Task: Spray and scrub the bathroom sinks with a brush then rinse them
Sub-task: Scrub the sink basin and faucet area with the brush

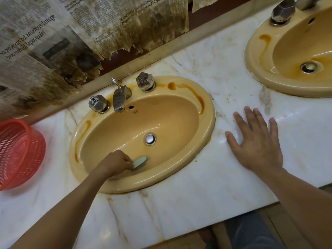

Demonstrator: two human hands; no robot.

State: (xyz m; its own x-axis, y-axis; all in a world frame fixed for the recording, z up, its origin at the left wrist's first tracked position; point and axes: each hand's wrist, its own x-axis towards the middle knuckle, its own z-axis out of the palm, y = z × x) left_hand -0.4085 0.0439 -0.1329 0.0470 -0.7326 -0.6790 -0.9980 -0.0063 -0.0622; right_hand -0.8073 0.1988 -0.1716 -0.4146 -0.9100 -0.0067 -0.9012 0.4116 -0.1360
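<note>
My left hand [115,163] grips the brush [141,162] low in the sink [206,123]; I should press firmly, right hand [255,141] flat, bracing on the tabletop [179,203].

White marble counter [188,203] with inset yellow sink [179,168], second sink [256,58], red basket [19,153], flat right hand [256,142].

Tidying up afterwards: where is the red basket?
Head view, far left: the red basket lies tipped on the marble counter, left of the near sink.
</note>
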